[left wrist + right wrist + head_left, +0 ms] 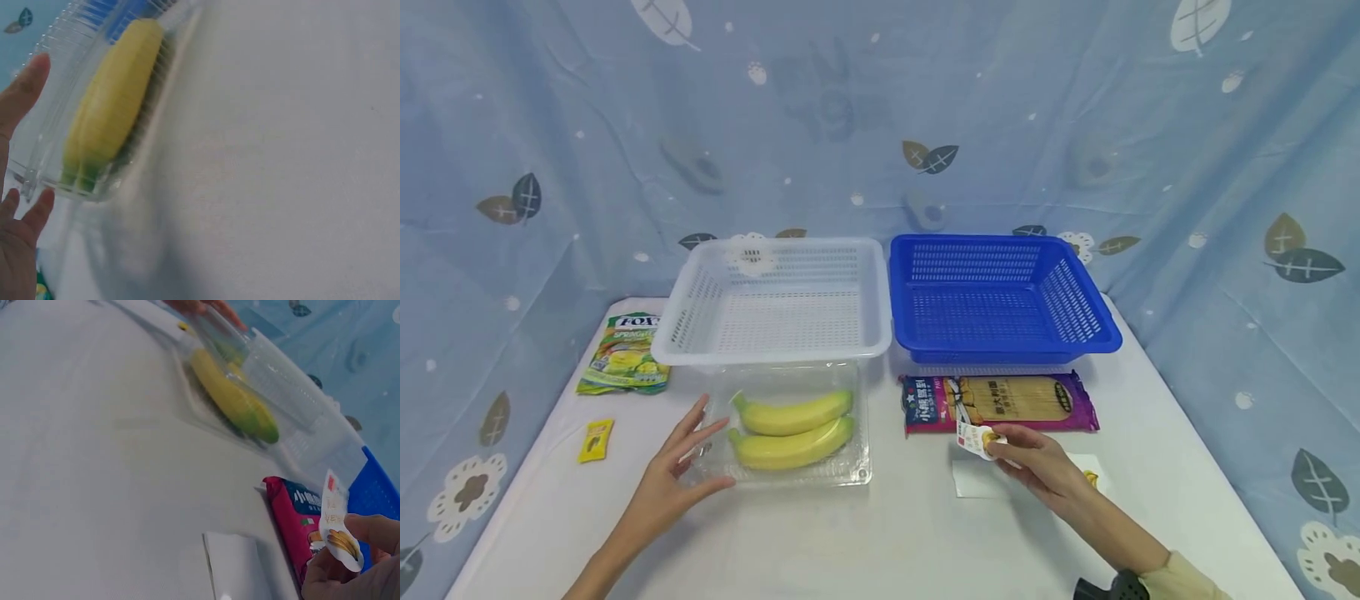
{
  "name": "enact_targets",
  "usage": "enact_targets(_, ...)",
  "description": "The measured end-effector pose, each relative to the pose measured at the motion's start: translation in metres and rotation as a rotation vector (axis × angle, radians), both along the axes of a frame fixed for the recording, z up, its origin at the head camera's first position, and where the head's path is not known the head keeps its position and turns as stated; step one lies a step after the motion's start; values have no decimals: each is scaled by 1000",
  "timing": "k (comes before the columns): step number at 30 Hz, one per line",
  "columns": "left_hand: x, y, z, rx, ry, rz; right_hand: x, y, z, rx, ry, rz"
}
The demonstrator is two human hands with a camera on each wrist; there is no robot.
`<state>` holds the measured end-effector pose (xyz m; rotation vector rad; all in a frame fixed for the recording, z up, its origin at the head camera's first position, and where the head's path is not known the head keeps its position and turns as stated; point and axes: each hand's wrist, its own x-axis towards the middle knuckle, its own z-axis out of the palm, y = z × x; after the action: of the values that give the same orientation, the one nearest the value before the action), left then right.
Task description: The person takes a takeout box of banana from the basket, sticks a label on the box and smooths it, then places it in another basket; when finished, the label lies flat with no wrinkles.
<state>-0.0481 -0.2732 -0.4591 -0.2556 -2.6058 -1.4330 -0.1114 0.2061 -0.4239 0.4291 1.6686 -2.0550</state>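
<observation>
Well, bananas (790, 417) already sit boxed, but the label (972, 438) looks yet to be placed: right hand (1041, 465) pinches it above the desk (895, 550), left hand (664, 482) spread loose by the clear box (797, 481).

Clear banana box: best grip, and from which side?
Likely the short left wall of the clear box, coming in from the left, thumb toward the front corner. The two bananas lie left to right, so that end is the narrow one. The white basket crowds the back edge; coming from there looks awkward.
</observation>
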Motion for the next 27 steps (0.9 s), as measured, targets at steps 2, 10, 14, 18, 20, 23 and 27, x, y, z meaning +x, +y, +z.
enact_targets(2, -1, 0, -2, 13, 10, 3, -2, -3, 0, -12, 5, 12)
enact_targets(10, -1, 0, -3, 105, 7, -25, -8, -16, 3, 56, 2, 39)
enact_targets(14, -1, -1, -4, 112, 2, -22, -13, -19, 5, 76, 13, 59)
enact_targets(18, -1, -1, -5, 105, 3, -12, -15, -22, 8, 82, 49, 111)
enact_targets(20, -1, -1, -5, 101, 5, -9, -17, -24, 10, 94, 62, 128)
enact_targets(23, -1, -1, -5, 96, 7, -5, -20, -28, 14, 133, 89, 168)
enact_targets(27, -1, -1, -5, 102, 5, -8, -24, -34, 20, 192, 130, 204)
